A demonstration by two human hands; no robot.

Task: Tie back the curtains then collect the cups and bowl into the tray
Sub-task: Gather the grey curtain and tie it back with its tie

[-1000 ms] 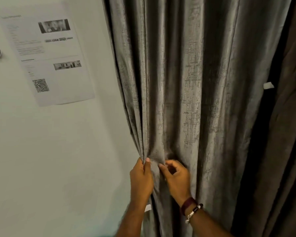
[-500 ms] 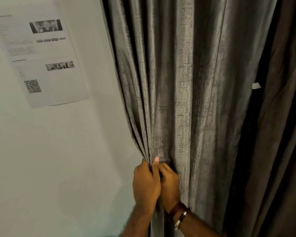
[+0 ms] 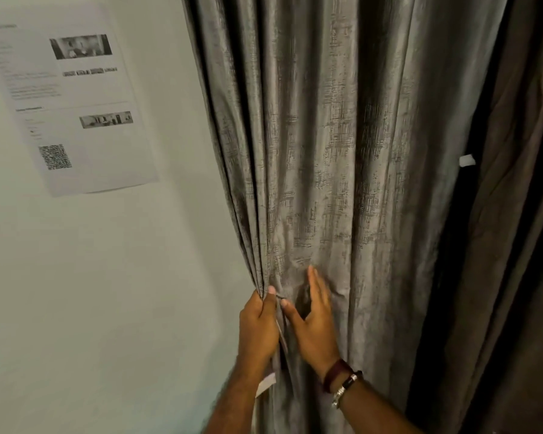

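Nothing legible here: the printed sheet [image 3: 72, 101] on the wall [image 3: 107, 277], near its upper left edge, carries lines of text too blurred to read, a few small photos and a QR code [image 3: 55, 156] low on its left side.

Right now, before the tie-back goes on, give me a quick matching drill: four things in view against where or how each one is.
1. left hand
2. right hand
3. white printed paper sheet
4. grey textured curtain

a. taped on the wall
b. fingers straight, laid on fabric
c. hanging in folds
d. gripping gathered curtain edge

Pairs: 1-d, 2-b, 3-a, 4-c
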